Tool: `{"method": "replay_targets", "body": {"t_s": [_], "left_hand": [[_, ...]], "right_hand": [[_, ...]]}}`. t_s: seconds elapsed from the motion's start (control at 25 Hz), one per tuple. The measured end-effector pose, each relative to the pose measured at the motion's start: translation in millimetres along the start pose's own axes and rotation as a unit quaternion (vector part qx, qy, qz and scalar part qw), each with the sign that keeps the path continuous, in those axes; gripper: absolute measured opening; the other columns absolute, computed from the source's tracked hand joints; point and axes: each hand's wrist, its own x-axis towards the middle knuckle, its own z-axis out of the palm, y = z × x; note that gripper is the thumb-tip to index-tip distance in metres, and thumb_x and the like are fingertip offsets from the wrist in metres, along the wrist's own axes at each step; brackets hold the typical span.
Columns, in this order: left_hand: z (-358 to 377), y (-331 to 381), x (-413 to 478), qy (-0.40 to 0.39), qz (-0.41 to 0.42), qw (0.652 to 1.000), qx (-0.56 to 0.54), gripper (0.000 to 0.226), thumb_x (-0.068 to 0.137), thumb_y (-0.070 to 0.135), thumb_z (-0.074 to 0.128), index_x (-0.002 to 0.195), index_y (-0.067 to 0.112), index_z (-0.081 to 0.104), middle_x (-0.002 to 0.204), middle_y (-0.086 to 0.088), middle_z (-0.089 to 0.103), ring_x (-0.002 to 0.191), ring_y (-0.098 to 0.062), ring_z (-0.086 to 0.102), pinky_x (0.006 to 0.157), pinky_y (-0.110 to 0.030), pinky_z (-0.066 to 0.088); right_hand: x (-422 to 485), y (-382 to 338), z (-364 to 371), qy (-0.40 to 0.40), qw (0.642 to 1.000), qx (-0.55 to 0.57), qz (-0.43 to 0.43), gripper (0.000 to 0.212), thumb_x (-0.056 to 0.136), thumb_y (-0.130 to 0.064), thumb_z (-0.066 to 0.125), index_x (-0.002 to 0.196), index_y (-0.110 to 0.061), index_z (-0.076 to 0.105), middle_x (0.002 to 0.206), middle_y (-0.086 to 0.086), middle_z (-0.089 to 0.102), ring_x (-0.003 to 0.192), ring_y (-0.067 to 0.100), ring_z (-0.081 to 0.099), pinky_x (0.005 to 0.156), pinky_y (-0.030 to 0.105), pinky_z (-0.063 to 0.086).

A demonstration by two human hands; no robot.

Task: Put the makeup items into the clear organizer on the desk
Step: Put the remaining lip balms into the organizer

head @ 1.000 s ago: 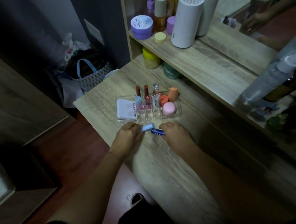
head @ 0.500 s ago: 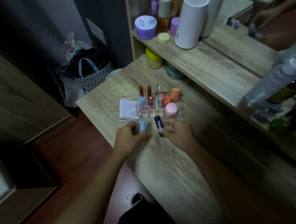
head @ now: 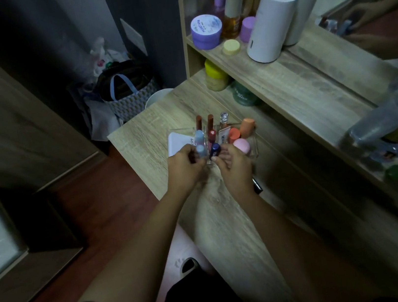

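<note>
The clear organizer stands on the wooden desk. It holds a white compact, red lip tubes, a white tube, orange sponges and a pink sponge. My left hand grips a light blue tube, upright at the organizer's front slots. A second light blue tube stands in a slot just behind it. My right hand pinches a dark blue tube, upright at the front row beside the pink sponge.
A shelf along the right carries a white cylinder, a purple jar, bottles and a yellow lid. A yellow jar and green jar sit under it. A small black item lies by my right wrist. A bag stands on the floor.
Both hands have moved forward from the desk to the organizer's front row. The two tubes went from lying flat to upright at the slots.
</note>
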Motion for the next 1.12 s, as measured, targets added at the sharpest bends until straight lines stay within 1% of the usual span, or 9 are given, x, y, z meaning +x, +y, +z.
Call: {"method": "replay_targets", "body": {"t_s": [0.08, 0.2, 0.28, 0.44, 0.56, 0.68, 0.88, 1.0, 1.12], "left_hand": [[4, -1, -2, 0.004, 0.005, 1.0, 0.012, 0.014, 0.083, 0.013, 0.066, 0.09, 0.002, 0.066, 0.084, -0.014, 0.072, 0.076, -0.023, 0.064, 0.07, -0.028, 0.048], [7, 1, 0, 0.026, 0.016, 0.999, 0.026, 0.014, 0.084, 0.013, 0.064, 0.089, 0.001, 0.066, 0.081, -0.016, 0.071, 0.073, -0.026, 0.063, 0.068, -0.031, 0.047], [9, 2, 2, 0.031, 0.019, 0.999, 0.038, 0.014, 0.084, 0.013, 0.063, 0.088, 0.0, 0.066, 0.081, -0.018, 0.071, 0.072, -0.027, 0.062, 0.066, -0.03, 0.044], [13, 2, 4, 0.031, 0.012, 0.999, 0.034, 0.015, 0.082, 0.012, 0.064, 0.09, -0.001, 0.067, 0.085, -0.017, 0.072, 0.076, -0.028, 0.064, 0.073, -0.038, 0.051], [16, -3, 7, 0.024, 0.008, 0.999, 0.038, 0.014, 0.082, 0.011, 0.065, 0.092, 0.001, 0.067, 0.086, -0.016, 0.072, 0.077, -0.027, 0.064, 0.071, -0.035, 0.049], [18, -9, 8, 0.018, 0.014, 0.997, 0.07, 0.013, 0.085, 0.012, 0.062, 0.09, 0.002, 0.067, 0.087, -0.016, 0.072, 0.076, -0.027, 0.063, 0.066, -0.027, 0.04], [22, -11, 10, 0.01, 0.017, 0.994, 0.111, 0.02, 0.09, 0.017, 0.057, 0.094, 0.0, 0.067, 0.092, -0.02, 0.069, 0.08, -0.031, 0.064, 0.066, -0.032, 0.043], [19, -12, 4, 0.004, 0.012, 0.993, 0.115, 0.019, 0.089, 0.014, 0.057, 0.096, 0.0, 0.067, 0.092, -0.019, 0.07, 0.081, -0.03, 0.063, 0.068, -0.032, 0.046], [13, -11, -9, 0.027, 0.022, 0.995, 0.091, 0.014, 0.084, 0.007, 0.06, 0.095, 0.001, 0.067, 0.088, -0.019, 0.07, 0.079, -0.03, 0.063, 0.066, -0.03, 0.043]], "right_hand": [[-2, 3, 3, -0.003, 1.0, -0.01, -0.004, 0.024, 0.08, 0.001, 0.067, 0.104, -0.004, 0.063, 0.097, 0.015, 0.072, 0.086, 0.023, 0.07, 0.077, 0.034, 0.056], [-1, 0, 5, 0.001, 1.0, -0.027, -0.006, 0.021, 0.082, -0.001, 0.066, 0.102, -0.005, 0.063, 0.096, 0.014, 0.073, 0.087, 0.023, 0.069, 0.075, 0.026, 0.052], [1, -2, 4, -0.008, 0.999, -0.047, -0.006, 0.019, 0.084, -0.004, 0.065, 0.103, -0.004, 0.063, 0.097, 0.014, 0.073, 0.089, 0.024, 0.069, 0.077, 0.03, 0.054], [3, -6, 2, -0.028, 0.997, -0.065, 0.012, 0.023, 0.086, -0.005, 0.062, 0.108, -0.005, 0.061, 0.105, 0.015, 0.071, 0.097, 0.026, 0.067, 0.085, 0.04, 0.055], [3, -6, 2, -0.034, 0.996, -0.074, 0.024, 0.026, 0.085, -0.001, 0.062, 0.11, -0.004, 0.061, 0.106, 0.017, 0.07, 0.1, 0.029, 0.066, 0.089, 0.042, 0.054], [4, -6, 3, -0.045, 0.995, -0.086, 0.028, 0.026, 0.084, 0.0, 0.062, 0.11, -0.005, 0.062, 0.105, 0.017, 0.07, 0.1, 0.03, 0.065, 0.09, 0.044, 0.053], [10, -11, 6, -0.048, 0.989, -0.135, 0.036, 0.024, 0.086, -0.004, 0.061, 0.111, -0.005, 0.063, 0.108, 0.015, 0.068, 0.103, 0.03, 0.061, 0.092, 0.043, 0.051], [10, -12, 2, -0.058, 0.988, -0.142, 0.023, 0.027, 0.085, -0.002, 0.062, 0.112, -0.004, 0.063, 0.109, 0.017, 0.067, 0.104, 0.03, 0.061, 0.092, 0.043, 0.051], [4, -13, -7, -0.051, 0.987, -0.149, 0.009, 0.03, 0.085, -0.002, 0.063, 0.115, -0.006, 0.063, 0.109, 0.017, 0.066, 0.103, 0.029, 0.061, 0.089, 0.039, 0.052]]}}
